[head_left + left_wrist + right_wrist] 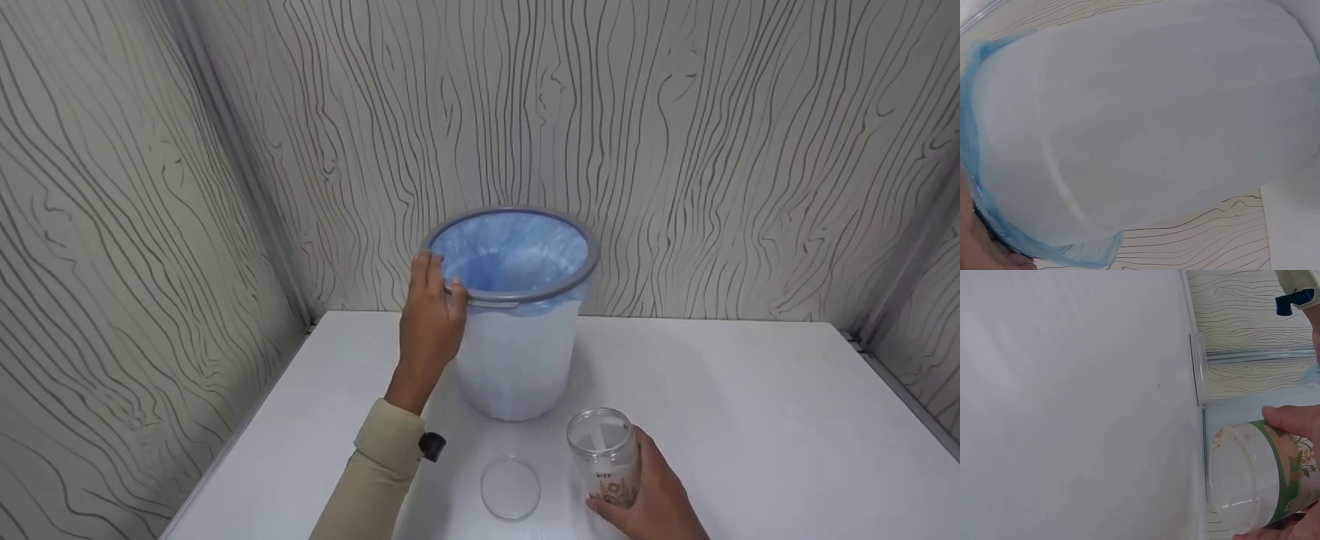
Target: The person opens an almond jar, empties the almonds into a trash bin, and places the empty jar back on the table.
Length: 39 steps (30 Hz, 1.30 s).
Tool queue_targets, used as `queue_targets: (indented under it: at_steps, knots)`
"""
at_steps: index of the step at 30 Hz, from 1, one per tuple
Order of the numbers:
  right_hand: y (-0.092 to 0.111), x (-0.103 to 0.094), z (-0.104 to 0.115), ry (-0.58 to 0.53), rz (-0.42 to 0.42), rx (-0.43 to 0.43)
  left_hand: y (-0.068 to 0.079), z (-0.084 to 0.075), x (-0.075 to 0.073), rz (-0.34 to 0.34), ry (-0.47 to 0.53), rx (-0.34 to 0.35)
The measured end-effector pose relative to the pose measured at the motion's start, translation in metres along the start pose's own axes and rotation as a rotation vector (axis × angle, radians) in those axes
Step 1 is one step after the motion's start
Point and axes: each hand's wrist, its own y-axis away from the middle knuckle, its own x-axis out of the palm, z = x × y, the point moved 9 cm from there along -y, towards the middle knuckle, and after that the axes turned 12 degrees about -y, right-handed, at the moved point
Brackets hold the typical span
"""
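A white bin (pixel 517 360) lined with a blue plastic bag (pixel 517 251) stands upright, a grey ring around its mouth. My left hand (pixel 431 319) grips the ring at the bin's near left side, fingers over the edge. In the left wrist view, the bin's ribbed wall (pixel 1145 124) fills most of the picture and the hand (pixel 985 244) shows at the lower left. With my right hand (pixel 656 487) I hold a clear, uncapped jar (pixel 604 457), mouth up. Its green and orange printed band (pixel 1286 467) shows in the right wrist view, partly hidden by fingers.
A clear round lid (pixel 510 487) lies on the white table (pixel 750 420) between my forearms, left of the jar. Wood-patterned panels (pixel 562 105) rise behind the table and along both sides.
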Motion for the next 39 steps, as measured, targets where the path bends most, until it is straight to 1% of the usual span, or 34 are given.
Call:
queue_targets:
  at_steps: [11, 19, 27, 35, 39]
  knots:
    - [0.0012, 0.0067, -0.0035, -0.032, 0.033, 0.001, 0.0012, 0.0019, -0.0002, 0.002, -0.004, 0.005]
    - [0.0022, 0.0101, -0.0084, -0.031, 0.058, 0.055, 0.0016, 0.0023, -0.001, -0.008, 0.001, 0.01]
    - [0.0039, 0.0096, -0.0049, 0.001, 0.043, 0.028, 0.0019, 0.0021, -0.0013, -0.01, 0.014, 0.008]
    - [0.0042, 0.0088, -0.0042, 0.016, 0.059, 0.006, 0.002, -0.0002, -0.0032, -0.02, 0.016, 0.02]
    - [0.0035, 0.0074, -0.004, -0.006, 0.047, -0.014, 0.0008, -0.0004, -0.0017, -0.003, 0.003, 0.017]
